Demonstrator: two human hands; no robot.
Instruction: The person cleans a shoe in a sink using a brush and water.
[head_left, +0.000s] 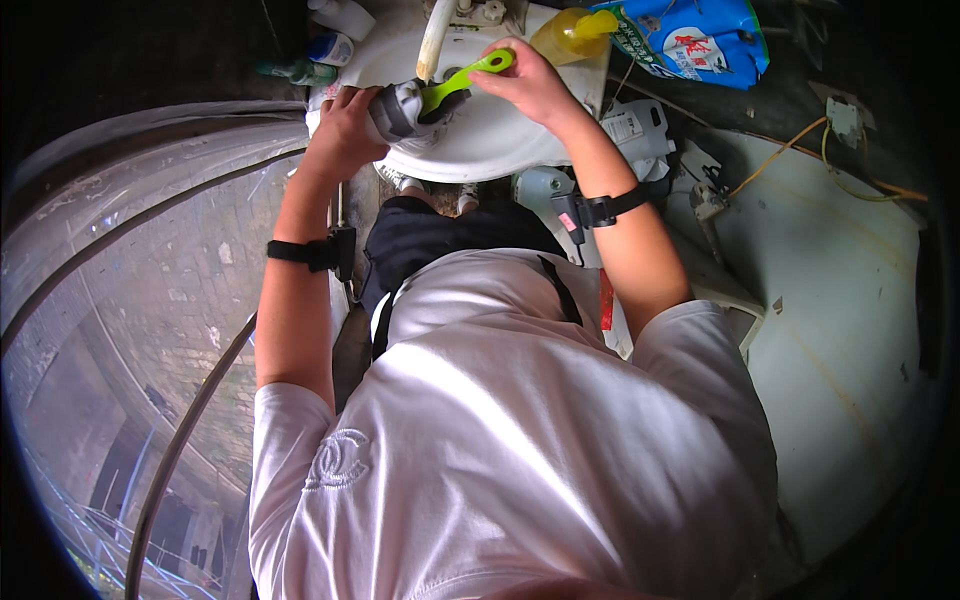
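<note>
My left hand (347, 129) grips a grey and white shoe (399, 112) above the left part of a white washbasin (517, 146). In my right hand (525, 82) is the end of a lime-green brush handle (491, 61) with a hole in it. The brush's far end reaches into the shoe's opening, so its head is hidden. A whitish faucet spout (435, 41) points down just behind the shoe. Water is not clearly visible.
A yellow bottle (568, 37) and a blue detergent bag (694, 37) stand at the back right. Several bottles, one of green glass (300, 73), are behind left. A translucent jug (637, 127) sits right of the basin, near a socket with cables (844, 120). A window is at left.
</note>
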